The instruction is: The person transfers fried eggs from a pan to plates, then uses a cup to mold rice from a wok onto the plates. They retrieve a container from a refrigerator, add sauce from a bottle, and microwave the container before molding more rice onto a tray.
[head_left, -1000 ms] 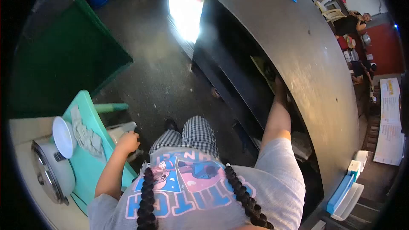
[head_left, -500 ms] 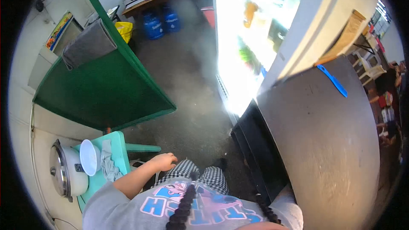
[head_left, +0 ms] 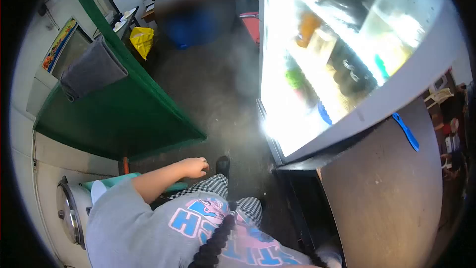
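My left hand (head_left: 195,167) hangs in the air in front of my body, over the dark floor, its fingers loosely curled and a small gap by the thumb. Nothing shows in it. My right hand is out of view; only the sleeve side shows blurred at the bottom right. Ahead on the right stands a brightly lit upright fridge (head_left: 327,150), with a dark package (head_left: 354,72), an orange item (head_left: 308,27) and something green (head_left: 294,77) inside. Glare hides much of its contents. Neither hand touches it.
A green partition (head_left: 119,119) with a grey towel (head_left: 92,69) stands left. Behind me on the left are a rice cooker (head_left: 69,211) and a teal table (head_left: 111,180). A brown tabletop (head_left: 386,188) bearing a blue-handled tool (head_left: 406,132) lies right. A yellow bag (head_left: 142,42) sits farther off.
My body has moved forward and the view has swung, so the fridge looks larger and nearer. My left arm still hangs in front, now over a forward foot. The teal table has slipped mostly behind my sleeve.
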### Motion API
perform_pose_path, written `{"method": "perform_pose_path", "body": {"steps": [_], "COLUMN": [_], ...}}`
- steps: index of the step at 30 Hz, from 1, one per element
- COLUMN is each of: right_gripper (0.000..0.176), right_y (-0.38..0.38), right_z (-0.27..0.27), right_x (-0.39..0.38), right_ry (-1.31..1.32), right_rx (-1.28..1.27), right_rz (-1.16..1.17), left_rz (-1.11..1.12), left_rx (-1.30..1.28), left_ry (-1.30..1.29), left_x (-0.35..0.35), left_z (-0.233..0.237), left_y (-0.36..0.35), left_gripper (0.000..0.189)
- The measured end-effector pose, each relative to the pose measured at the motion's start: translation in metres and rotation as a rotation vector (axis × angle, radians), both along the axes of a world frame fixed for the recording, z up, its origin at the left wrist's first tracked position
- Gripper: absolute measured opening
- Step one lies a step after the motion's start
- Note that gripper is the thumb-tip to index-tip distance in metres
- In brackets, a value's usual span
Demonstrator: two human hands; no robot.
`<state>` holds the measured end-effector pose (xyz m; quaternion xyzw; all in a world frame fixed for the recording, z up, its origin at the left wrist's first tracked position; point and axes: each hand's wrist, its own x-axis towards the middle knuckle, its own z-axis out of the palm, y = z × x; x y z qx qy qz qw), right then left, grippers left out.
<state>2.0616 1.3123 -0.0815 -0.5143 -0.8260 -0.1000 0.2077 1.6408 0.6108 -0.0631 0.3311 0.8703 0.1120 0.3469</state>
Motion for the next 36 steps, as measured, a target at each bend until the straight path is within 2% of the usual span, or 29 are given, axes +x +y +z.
{"method": "perform_pose_path", "body": {"steps": [2,3,5,7,10,13,18,21,25,31,36], "right_gripper": [0.035,0.035,0.034,0.034,0.034,0.033,0.033,0.033,0.032,0.032,0.031], "right_y": [-0.005,-0.005,-0.009,-0.028,-0.035,-0.036,-0.015,-0.010,-0.009,-0.050,-0.094], "right_z": [0.004,0.008,0.014,0.023,0.026,0.028,0.029,0.020,0.015,0.028,0.052], "right_x": [0.000,0.007,0.007,0.012,0.023,0.028,0.013,-0.003,-0.024,-0.063,-0.052], "right_ry": [-0.035,-0.059,-0.066,-0.071,-0.067,-0.074,-0.092,-0.087,-0.108,-0.170,-0.254], "right_rx": [0.002,0.006,0.020,0.023,0.021,0.031,0.022,0.006,-0.012,-0.052,-0.073], "right_rz": [0.006,0.005,-0.004,-0.042,-0.078,-0.096,-0.084,-0.063,-0.051,-0.055,-0.047], "left_rz": [-0.020,-0.029,-0.001,0.060,0.070,0.020,0.025,0.033,0.060,0.098,0.061], "left_rx": [-0.235,-0.336,-0.353,-0.228,-0.319,-0.380,-0.294,-0.235,-0.165,-0.150,-0.044], "left_ry": [0.039,0.101,0.160,0.069,-0.011,0.026,-0.029,-0.034,-0.025,-0.065,-0.042], "left_x": [-0.039,-0.048,-0.061,-0.060,-0.058,-0.048,-0.029,-0.025,-0.036,-0.089,-0.158], "left_z": [0.018,0.011,0.021,0.014,0.015,0.009,-0.003,0.009,0.006,0.005,-0.021], "left_y": [0.009,0.001,-0.006,-0.016,-0.013,-0.004,0.014,0.023,0.007,-0.030,-0.064], "left_gripper": [0.031,0.028,0.031,0.032,0.035,0.034,0.033,0.032,0.032,0.030,0.027]}}
